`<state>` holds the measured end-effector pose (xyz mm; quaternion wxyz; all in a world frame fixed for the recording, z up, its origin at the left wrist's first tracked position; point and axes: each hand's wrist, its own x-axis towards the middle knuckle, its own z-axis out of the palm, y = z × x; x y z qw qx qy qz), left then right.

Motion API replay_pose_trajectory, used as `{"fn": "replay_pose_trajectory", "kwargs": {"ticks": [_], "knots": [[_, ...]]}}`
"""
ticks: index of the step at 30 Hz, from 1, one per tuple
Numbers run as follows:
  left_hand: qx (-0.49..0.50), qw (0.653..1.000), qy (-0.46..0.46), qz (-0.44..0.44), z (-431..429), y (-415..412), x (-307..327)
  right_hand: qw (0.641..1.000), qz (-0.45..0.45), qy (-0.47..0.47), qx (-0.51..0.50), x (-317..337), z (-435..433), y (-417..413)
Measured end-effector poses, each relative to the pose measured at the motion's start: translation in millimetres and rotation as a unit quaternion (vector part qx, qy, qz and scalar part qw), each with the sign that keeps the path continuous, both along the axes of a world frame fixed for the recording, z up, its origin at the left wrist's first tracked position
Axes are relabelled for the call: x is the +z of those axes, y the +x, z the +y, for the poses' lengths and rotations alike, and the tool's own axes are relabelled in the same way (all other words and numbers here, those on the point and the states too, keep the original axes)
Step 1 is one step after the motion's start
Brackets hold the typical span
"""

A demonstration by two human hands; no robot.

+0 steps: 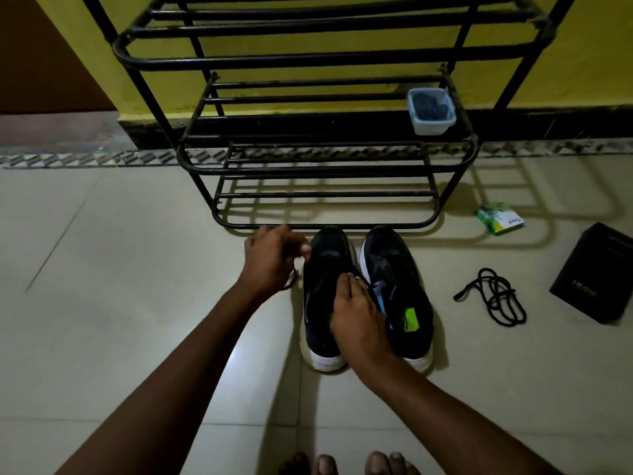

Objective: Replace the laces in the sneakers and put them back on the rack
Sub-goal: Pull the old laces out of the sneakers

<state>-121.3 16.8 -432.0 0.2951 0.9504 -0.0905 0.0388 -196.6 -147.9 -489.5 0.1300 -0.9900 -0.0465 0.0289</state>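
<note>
Two black sneakers with white soles stand side by side on the floor, toes toward the black metal rack point(329, 169). My right hand point(356, 310) rests on the left sneaker point(322, 269) over its tongue, with its fingers curled into the lacing area. My left hand point(274, 258) is just left of that sneaker's toe, fingers curled, pinching a dark lace end that loops below it. The right sneaker point(397, 279) has a green tag inside. A loose black lace point(493, 296) lies coiled on the floor to the right.
A small plastic tub point(431, 111) sits on the rack's middle shelf at right. A green packet point(500, 219) and a black box point(596, 275) lie on the tiled floor at right. My toes show at the bottom edge. A yellow wall stands behind the rack.
</note>
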Motion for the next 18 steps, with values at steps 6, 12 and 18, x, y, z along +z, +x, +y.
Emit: {"fn": "replay_pose_trajectory", "kwargs": {"ticks": [6,12,18], "knots": [[0.008,0.858,-0.507,0.078,-26.9,2.9,34.0,1.000,-0.010,0.011,-0.013,1.7,-0.5,-1.0],[0.022,0.990,0.131,-0.047,-8.7,-4.5,-3.9,1.000,-0.011,0.006,-0.006,1.1,-0.9,-0.7],[0.029,0.999,0.019,0.008,-4.1,-5.0,-21.3,1.000,-0.009,0.014,-0.009,1.2,-0.6,-0.9]]}}
